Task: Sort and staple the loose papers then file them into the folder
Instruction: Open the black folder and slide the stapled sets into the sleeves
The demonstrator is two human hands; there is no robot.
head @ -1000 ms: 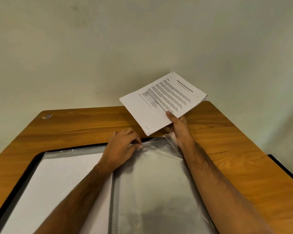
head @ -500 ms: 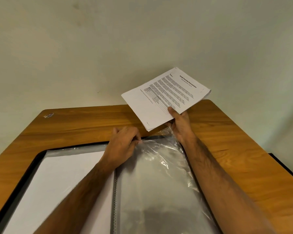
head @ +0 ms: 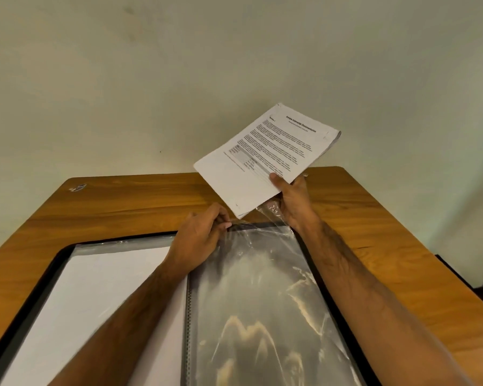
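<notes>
A black display folder [head: 53,263] lies open on the wooden table. Its right page is a clear plastic sleeve [head: 257,288], crinkled and lifted at the far corner. My left hand [head: 198,240] pinches the sleeve's top edge near the spine. My right hand [head: 293,199] grips a stapled stack of printed papers [head: 265,157] with the thumb on top, held tilted above the table's far edge; its fingers also hold the sleeve's raised top corner. The left page holds a white sheet [head: 101,296] inside its sleeve.
The wooden table [head: 129,201] stands against a pale wall. A small sticker [head: 78,187] sits near its far left corner. The table's right edge drops off to a dark floor area [head: 463,277].
My right hand has raised the paper stack higher and a little to the right, pulling the sleeve's corner up with it. My left hand has stayed on the sleeve's top edge.
</notes>
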